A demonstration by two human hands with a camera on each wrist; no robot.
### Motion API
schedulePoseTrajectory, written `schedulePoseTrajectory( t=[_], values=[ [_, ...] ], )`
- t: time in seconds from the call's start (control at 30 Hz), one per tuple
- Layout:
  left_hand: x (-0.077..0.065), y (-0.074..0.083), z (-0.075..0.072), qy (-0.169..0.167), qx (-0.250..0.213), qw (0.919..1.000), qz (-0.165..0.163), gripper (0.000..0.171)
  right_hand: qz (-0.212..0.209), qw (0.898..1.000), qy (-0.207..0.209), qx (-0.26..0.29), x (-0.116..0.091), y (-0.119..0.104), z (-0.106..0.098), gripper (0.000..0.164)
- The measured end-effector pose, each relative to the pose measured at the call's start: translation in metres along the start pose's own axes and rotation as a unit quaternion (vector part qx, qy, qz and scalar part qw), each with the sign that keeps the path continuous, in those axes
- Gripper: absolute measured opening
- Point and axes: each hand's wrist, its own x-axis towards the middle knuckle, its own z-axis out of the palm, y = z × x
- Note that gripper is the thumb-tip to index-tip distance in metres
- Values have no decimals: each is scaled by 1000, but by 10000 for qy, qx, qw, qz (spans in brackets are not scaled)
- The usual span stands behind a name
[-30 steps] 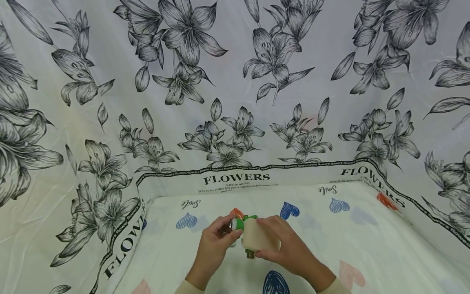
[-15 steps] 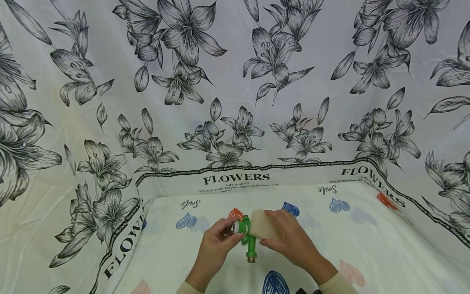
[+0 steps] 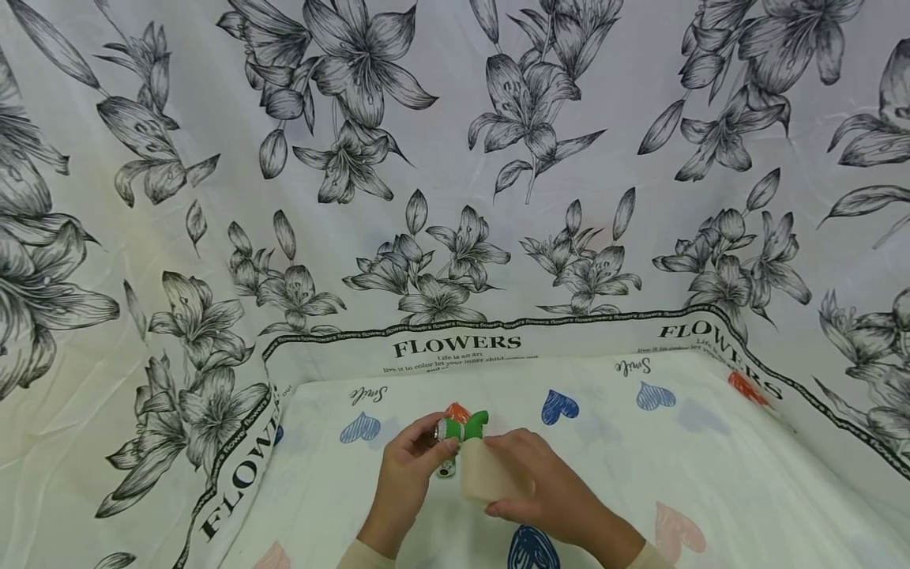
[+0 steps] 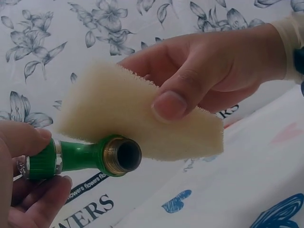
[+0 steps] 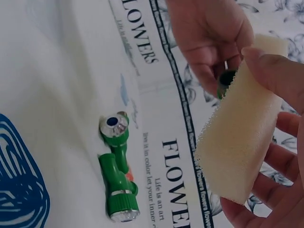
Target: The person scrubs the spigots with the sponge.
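My left hand (image 3: pixel 407 478) pinches a green tap (image 3: pixel 472 425) by its ribbed knob between thumb and fingers. The tap's threaded brass mouth (image 4: pixel 124 154) faces the camera in the left wrist view. A cream sponge block (image 4: pixel 128 114) is gripped in my right hand (image 3: pixel 558 486), thumb on one face and fingers on the other. One face of the sponge lies along the tap's body. From the head, the sponge hides most of that body, leaving the curved green end and the knob in sight.
Two more green taps lie on the white cloth: an upper tap (image 5: pixel 115 126) with a clear-rimmed knob and a lower tap (image 5: pixel 121 194) close against it. Heart prints (image 3: pixel 560 407) mark the cloth. A flower-printed curtain (image 3: pixel 455 261) rises at the back and sides.
The sponge swung right off the tap's body, baring it, then came back down across it. Both hands shifted slightly left, and the tap turned in the left fingers.
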Motion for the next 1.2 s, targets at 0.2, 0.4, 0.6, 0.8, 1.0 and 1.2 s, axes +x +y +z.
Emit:
schedulePoseTrajectory(
  t=[0.2, 0.4, 0.6, 0.8, 1.0, 1.2],
  values=[
    [0, 1, -1, 16, -549, 9980, -328, 44, -117, 9998, 134, 84, -2, -3, 1, 77],
    [-3, 1, -3, -267, -1260, 9898, -616, 44, -63, 9976, 324, 613, -4, -3, 0, 72],
    [-7, -4, -3, -541, -1864, 9789, -636, 43, -225, 9957, 372, 819, -4, -5, 0, 71],
    [-9, -9, 0, -826, -1841, 9776, -599, 38, -75, 9960, 757, 473, -1, -7, 1, 73],
    [-11, -9, 3, -1002, -1735, 9780, -574, 46, 26, 9932, 1165, 52, 0, -4, 1, 80],
    [-12, -6, 4, -905, -1702, 9797, -554, 42, 78, 9899, 1390, -274, 3, 1, 0, 81]
  ],
)
